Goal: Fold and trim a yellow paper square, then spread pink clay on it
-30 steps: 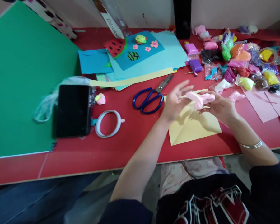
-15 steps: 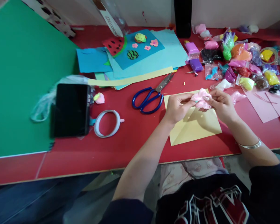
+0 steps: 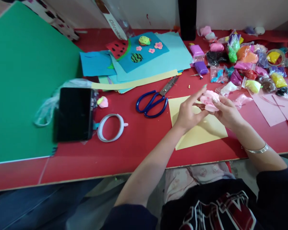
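Observation:
A lump of pale pink clay (image 3: 209, 99) is held between both hands above a yellow paper sheet (image 3: 201, 134) on the red table (image 3: 139, 143). My right hand (image 3: 227, 111) cups the lump from below and behind, fingertips wrapped on it. My left hand (image 3: 190, 110) presses against its left side, with one finger stretched up over the top. Blue-handled scissors (image 3: 155, 99) lie just left of my left hand.
Many small bags of coloured clay (image 3: 244, 64) crowd the back right. Blue paper sheets (image 3: 153, 59) with clay shapes lie at the back centre. A green board (image 3: 24, 80), a black phone (image 3: 74, 113), a white tape ring (image 3: 110, 127) and pink paper (image 3: 276, 108) lie around.
The pink clay was first stretched out between my hands, then bunched into a lump. My left hand has turned and now pushes its fingers against the lump's side.

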